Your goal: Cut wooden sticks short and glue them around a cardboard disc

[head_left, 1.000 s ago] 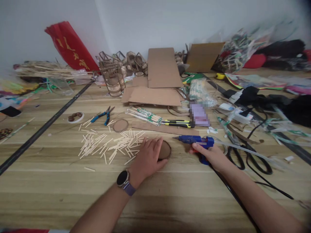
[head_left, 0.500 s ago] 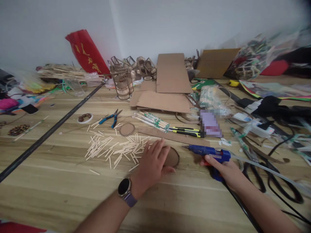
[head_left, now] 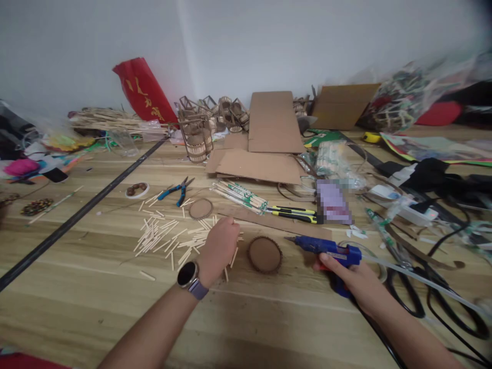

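Note:
My right hand grips a blue glue gun just above the wooden table, its nozzle pointing left toward a round brown cardboard disc. The disc lies flat and uncovered between my hands. My left hand, with a watch on the wrist, rests over the right edge of a pile of short wooden sticks. Its fingers are curled down onto the sticks, and whether they pinch one is hidden. A second, smaller disc lies just behind the pile.
Blue-handled pliers, wrapped chopsticks, a yellow-black tool and cardboard sheets lie behind. Black cables and clutter fill the right side. Stick-built baskets stand at the back. A dark rail crosses the left.
My left hand has lifted off the cardboard disc and moved left onto the stick pile, leaving the disc uncovered. The glue gun stays in my right hand, nearly in place.

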Tool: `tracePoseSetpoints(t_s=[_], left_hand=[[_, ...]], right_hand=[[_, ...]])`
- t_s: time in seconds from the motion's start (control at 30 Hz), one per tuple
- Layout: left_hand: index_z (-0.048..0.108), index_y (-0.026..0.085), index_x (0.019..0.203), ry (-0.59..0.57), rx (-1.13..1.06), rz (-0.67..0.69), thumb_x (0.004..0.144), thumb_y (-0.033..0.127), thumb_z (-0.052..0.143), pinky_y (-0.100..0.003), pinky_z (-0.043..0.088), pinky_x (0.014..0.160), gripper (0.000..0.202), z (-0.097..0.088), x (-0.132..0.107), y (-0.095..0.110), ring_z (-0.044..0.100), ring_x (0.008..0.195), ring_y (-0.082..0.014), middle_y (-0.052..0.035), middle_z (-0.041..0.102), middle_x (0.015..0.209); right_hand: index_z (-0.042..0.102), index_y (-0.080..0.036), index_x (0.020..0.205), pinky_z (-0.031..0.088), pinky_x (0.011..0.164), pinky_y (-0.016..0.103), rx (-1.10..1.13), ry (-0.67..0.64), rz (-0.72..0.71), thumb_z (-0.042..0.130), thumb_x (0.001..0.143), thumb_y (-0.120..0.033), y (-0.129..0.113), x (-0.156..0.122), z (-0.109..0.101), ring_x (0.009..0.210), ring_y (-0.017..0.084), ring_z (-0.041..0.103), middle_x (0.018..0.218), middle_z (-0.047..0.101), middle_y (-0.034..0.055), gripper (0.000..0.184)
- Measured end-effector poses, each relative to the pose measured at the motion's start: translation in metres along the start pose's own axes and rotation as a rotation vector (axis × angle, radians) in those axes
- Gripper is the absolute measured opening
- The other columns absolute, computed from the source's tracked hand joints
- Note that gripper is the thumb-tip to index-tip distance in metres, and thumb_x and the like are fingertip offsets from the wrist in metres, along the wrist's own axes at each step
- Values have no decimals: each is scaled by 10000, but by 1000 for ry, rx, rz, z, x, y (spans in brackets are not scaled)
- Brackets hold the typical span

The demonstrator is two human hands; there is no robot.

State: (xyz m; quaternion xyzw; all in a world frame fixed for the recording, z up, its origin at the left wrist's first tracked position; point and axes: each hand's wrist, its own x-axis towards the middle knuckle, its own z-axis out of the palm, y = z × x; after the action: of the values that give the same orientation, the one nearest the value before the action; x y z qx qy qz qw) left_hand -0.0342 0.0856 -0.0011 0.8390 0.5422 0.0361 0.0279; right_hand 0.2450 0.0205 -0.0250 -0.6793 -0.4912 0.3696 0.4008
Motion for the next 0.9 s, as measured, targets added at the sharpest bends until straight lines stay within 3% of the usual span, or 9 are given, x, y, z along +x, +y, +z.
tracePoseSetpoints(t_s=[0.1,0.23,0.37,0.47,0.57,0.7,0.8,0.9], left_hand=[[635,121,816,-96,46,37,877,24,385,-332,478,808,275,-8,8,4,608,862,-214,-113,656,901],[644,106,844,-121,56,91,855,31,426,-353,478,817,232,-14,18,5,624,888,-244,-139,675,913],[643,92,802,-116,50,87,813,67,483,-363,478,760,162,-16,27,1,638,846,-276,-162,682,861],[624,101,864,-78,18,55,839,111,444,-341,465,694,182,-19,20,-1,636,780,-255,-139,680,830],[591,154,838,-37,-242,40,835,161,456,-281,420,624,135,-21,-2,3,599,698,-193,-53,655,760],[558,191,822,-175,-698,78,821,215,475,-224,363,555,87,-19,-35,15,527,593,-125,31,585,665],[551,196,835,-205,-791,87,836,235,456,-225,356,570,102,-12,-44,21,515,621,-123,30,577,689],[539,194,820,-140,-800,71,845,235,449,-234,357,592,102,-4,-42,21,513,647,-127,17,589,732]], right_hand=[[718,-185,580,485,583,303,-50,0,-1,609,612,-761,-2,-2,0,625,226,628,655,723,74,587],[717,-185,595,425,473,272,-108,-34,-2,581,640,-752,-4,-3,0,497,171,548,582,682,48,584],[715,-185,618,437,493,274,-78,-58,21,606,639,-723,-2,-3,0,546,190,583,602,691,51,550],[715,-179,646,477,542,295,7,-85,65,642,628,-710,-3,-5,-1,631,224,634,682,724,72,537],[722,-167,714,519,655,323,230,-167,97,699,620,-673,-10,-11,-1,759,253,673,787,745,103,515],[740,-181,827,537,687,323,469,-356,207,759,639,-575,-22,-20,6,798,247,694,874,754,113,437],[747,-199,903,546,741,351,509,-444,269,786,638,-520,-28,-22,16,804,247,701,878,759,104,417],[747,-199,928,521,851,374,503,-479,250,786,640,-516,-31,-20,25,866,248,696,889,757,102,431]])
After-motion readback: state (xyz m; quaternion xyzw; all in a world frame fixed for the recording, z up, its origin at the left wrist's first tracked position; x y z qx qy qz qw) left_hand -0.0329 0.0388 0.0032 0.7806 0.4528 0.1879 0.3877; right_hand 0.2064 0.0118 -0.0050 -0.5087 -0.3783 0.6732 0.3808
